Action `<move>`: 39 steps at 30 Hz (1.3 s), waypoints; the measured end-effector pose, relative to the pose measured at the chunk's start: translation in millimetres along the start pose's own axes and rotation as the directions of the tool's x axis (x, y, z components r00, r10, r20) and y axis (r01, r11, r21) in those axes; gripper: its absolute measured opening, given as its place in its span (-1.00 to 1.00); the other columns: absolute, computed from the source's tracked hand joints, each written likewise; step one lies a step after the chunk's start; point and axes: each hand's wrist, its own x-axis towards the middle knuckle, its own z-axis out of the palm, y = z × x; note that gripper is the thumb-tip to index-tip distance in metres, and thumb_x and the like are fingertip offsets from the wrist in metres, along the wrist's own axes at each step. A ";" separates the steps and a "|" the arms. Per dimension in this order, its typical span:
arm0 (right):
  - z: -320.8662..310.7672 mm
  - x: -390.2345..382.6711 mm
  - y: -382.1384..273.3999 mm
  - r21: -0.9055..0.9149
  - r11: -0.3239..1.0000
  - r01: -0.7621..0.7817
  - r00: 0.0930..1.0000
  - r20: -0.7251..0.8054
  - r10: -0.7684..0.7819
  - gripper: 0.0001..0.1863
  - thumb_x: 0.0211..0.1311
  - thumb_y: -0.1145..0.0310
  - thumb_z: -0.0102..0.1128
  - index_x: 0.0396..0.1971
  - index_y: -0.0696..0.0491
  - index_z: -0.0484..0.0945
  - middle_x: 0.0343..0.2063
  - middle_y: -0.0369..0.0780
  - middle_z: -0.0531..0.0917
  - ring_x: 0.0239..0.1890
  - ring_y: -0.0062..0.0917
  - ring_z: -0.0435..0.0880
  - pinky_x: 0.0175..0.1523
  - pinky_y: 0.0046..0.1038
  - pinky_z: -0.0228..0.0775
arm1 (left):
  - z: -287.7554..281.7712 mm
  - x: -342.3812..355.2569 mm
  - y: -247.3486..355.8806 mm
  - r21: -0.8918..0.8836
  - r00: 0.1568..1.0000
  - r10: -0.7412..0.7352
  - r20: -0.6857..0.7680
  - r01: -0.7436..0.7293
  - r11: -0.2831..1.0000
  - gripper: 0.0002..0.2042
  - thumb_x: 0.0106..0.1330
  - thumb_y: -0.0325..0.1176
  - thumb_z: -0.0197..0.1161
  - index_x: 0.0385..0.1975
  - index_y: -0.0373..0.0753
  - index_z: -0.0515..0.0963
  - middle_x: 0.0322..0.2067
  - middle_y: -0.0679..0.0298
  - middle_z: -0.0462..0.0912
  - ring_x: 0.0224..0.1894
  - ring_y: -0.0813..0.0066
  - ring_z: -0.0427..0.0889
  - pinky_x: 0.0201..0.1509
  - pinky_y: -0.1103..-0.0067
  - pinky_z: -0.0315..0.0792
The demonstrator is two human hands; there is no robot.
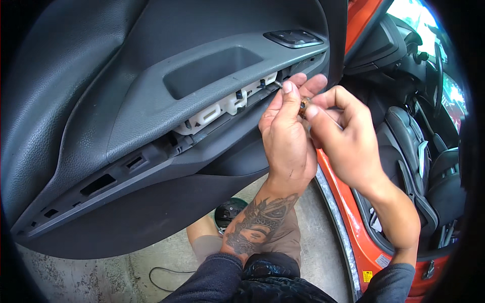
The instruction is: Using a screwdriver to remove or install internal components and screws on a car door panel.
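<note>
In front of a dark grey car door panel (151, 108), my two hands are close together. My left hand (289, 126), tattooed along the forearm, pinches a thin metal rod (279, 84) between thumb and fingers. Its tip points up and left toward the long slot below the armrest. The fingers of my right hand (343, 129) are closed on a small amber-brown piece (303, 105) beside the left palm. Whether rod and piece are one tool I cannot tell, as the fingers hide what lies between. White plastic brackets (207, 114) show inside the slot.
A window switch panel (294, 38) sits at the armrest's far end. To the right are the orange door sill (343, 212) and a black car seat (406, 141). A round dark tray (228, 212) and a thin black cable (151, 278) are low down, near the concrete floor (91, 272).
</note>
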 end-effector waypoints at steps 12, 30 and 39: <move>27.2 -13.8 6.0 -0.385 0.865 0.322 0.919 -0.092 -0.383 -0.84 0.36 0.37 0.05 -0.24 0.16 0.50 -0.62 -0.19 0.54 -0.68 -0.44 0.47 -0.53 -0.42 0.33 | -4.0 -9.5 30.8 -0.017 0.965 -0.252 -0.067 0.252 0.968 -0.60 0.54 -0.21 -0.14 0.16 -0.41 0.32 0.10 -0.02 0.52 0.16 0.26 0.46 0.28 0.43 0.33; 41.4 -27.9 42.2 -0.455 0.800 0.391 0.720 -0.390 -0.574 -0.64 0.19 0.32 0.11 -0.25 0.37 0.58 -0.56 -0.08 0.55 -0.64 -0.49 0.55 -0.64 -0.54 0.46 | -0.9 -13.9 45.2 0.350 0.989 -0.142 0.042 0.118 0.929 -0.73 0.50 -0.41 -0.08 0.04 -0.41 0.45 0.10 0.07 0.54 0.25 0.12 0.43 0.35 0.35 0.34; 38.7 -22.0 34.4 -0.505 0.801 0.323 0.746 -0.385 -0.544 -0.74 0.10 0.43 0.18 -0.35 0.35 0.63 -0.71 -0.21 0.54 -0.67 -0.61 0.51 -0.66 -0.61 0.31 | 8.8 -15.0 29.3 0.601 0.989 0.128 -0.074 -0.058 0.797 -0.68 0.48 -0.35 -0.06 0.12 -0.37 0.40 0.10 0.08 0.55 0.21 0.17 0.48 0.17 0.37 0.46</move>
